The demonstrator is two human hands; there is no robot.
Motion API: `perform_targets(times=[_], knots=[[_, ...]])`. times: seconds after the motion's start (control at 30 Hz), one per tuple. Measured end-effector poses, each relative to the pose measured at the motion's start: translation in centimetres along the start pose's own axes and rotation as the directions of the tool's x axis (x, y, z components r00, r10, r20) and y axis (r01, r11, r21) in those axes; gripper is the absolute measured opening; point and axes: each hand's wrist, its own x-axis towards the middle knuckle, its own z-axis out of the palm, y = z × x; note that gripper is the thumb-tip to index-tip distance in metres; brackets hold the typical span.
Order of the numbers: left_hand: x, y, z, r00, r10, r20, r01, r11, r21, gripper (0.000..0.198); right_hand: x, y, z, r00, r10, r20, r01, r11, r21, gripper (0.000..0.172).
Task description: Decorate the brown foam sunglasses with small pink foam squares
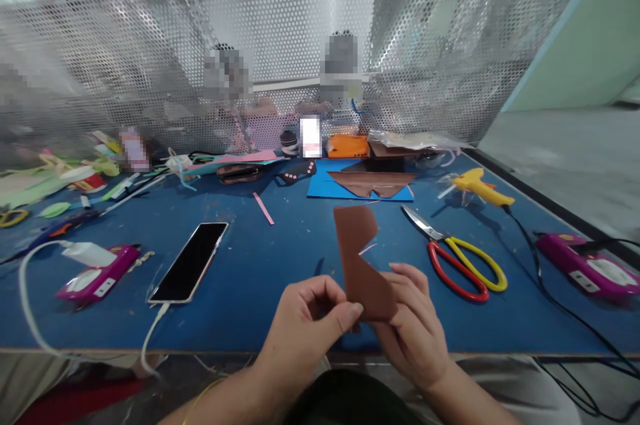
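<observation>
Both hands hold one brown foam or paper cutout [361,265] above the front of the blue table. It stands on end and has a V-shaped notch on its right side. My left hand [315,318] pinches its lower left edge between thumb and fingers. On the lower right, my right hand [413,318] grips it from behind, fingers pressed against it. Scissors [450,248] with one red and one yellow handle lie to the right, blades apart. Beyond the hands, another brown cutout [373,183] rests on a blue sheet [320,188].
At left are a phone [190,263] with a cable and a purple power strip [103,275]. A yellow glue gun [480,186] and another purple power strip [590,266] occupy the right. A black mask-shaped piece [297,173], an orange packet [347,145] and a perforated metal screen [295,18] are farther back.
</observation>
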Motion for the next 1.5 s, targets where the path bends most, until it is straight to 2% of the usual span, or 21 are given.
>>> perform_targets(times=[0.17,0.37,0.5,0.6,0.67,0.77,0.87,0.93,1.07,1.17,1.27,1.37,1.5], knots=[[-0.4,-0.5,-0.1,0.997,0.064,-0.045,-0.058,0.991,0.119,0.024,-0.3,-0.1,0.2,0.999,-0.029,0.028,0.031,0.999,-0.044,0.016],[-0.1,0.3,-0.1,0.999,-0.044,0.004,0.043,0.998,0.041,0.026,-0.1,0.1,0.4,0.999,-0.040,0.012,0.040,0.999,-0.028,0.016],[0.1,0.5,-0.5,0.998,-0.038,-0.051,0.038,0.999,-0.014,0.026,0.0,0.0,0.6,0.995,0.090,-0.037,-0.090,0.996,0.009,0.011],[0.4,0.5,-0.7,0.997,-0.009,-0.079,0.009,1.000,-0.006,0.028,0.0,-0.2,0.7,0.974,0.170,-0.150,-0.172,0.985,0.005,0.031],[0.5,0.5,-0.7,0.997,-0.013,-0.072,0.012,1.000,-0.007,0.029,0.2,-0.2,0.5,0.978,0.119,-0.170,-0.131,0.990,-0.061,0.035],[0.6,0.4,-0.6,0.998,-0.026,-0.054,0.025,1.000,-0.018,0.029,0.8,-0.3,0.1,0.997,-0.005,-0.071,-0.004,0.991,-0.137,0.018],[0.7,0.4,-0.5,0.998,-0.018,-0.055,0.016,0.999,-0.028,0.030,1.4,-0.4,-0.2,0.999,-0.033,-0.019,0.031,0.993,-0.116,0.007],[0.6,0.3,-0.5,0.997,0.040,-0.062,-0.042,0.999,-0.027,0.027,1.6,-0.4,-0.2,0.999,-0.024,-0.029,0.020,0.993,-0.119,0.006],[0.4,-0.1,-0.7,0.972,0.225,-0.061,-0.224,0.974,0.026,0.006,1.8,-0.5,-0.3,0.999,-0.009,-0.045,0.002,0.989,-0.150,0.007],[0.3,-0.5,-0.9,0.929,0.362,-0.074,-0.347,0.924,0.162,0.004,1.7,-0.7,-0.3,1.000,-0.001,-0.029,-0.003,0.990,-0.138,0.007],[0.2,-0.6,-0.8,0.865,0.496,-0.078,-0.451,0.835,0.315,0.007,1.6,-0.9,-0.4,0.999,0.041,-0.017,-0.042,0.996,-0.081,0.010],[0.4,-0.7,-0.7,0.819,0.570,-0.071,-0.506,0.774,0.380,0.009,1.6,-1.1,-0.3,0.996,0.094,-0.008,-0.094,0.995,-0.016,0.011],[0.7,-1.0,-0.9,0.805,0.590,-0.063,-0.516,0.748,0.418,0.010,1.6,-1.2,-0.1,0.983,0.181,0.008,-0.181,0.982,0.044,0.014]])
